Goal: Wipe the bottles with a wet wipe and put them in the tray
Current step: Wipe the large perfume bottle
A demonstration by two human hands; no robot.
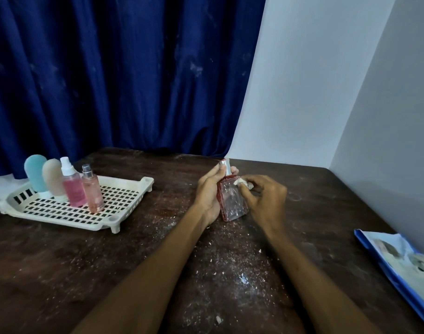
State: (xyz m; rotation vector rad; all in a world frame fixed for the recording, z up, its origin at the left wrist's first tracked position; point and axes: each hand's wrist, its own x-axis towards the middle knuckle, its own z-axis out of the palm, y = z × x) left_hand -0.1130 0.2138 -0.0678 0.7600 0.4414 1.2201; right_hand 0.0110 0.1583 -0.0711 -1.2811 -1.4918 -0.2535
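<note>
Leftmost, a white slotted tray [124,189] sits on the dark wooden table [85,261] and holds four bottles in a row along its near-left side: a blue tube [35,173], a beige tube [53,177], a pink spray bottle with a white cap [72,186] and a slimmer peach spray bottle with a silver nozzle [91,189], all upright and just beside one another. To the right, well apart from the tray, a fifth bottle — a square red-edged glass bottle [231,201] with a silver cap — is held above the table. The left hand [209,191] wraps around its left side, fingers curled up by the cap. The right hand [264,198] pinches a small crumpled wet wipe [241,183] against the bottle's upper front face. White crumbs and specks litter the tabletop beneath both forearms. At the far right edge lies a blue-bordered packet [399,266], partly cut off. Behind — a dark blue curtain [121,73] and a pale wall [314,92].
</note>
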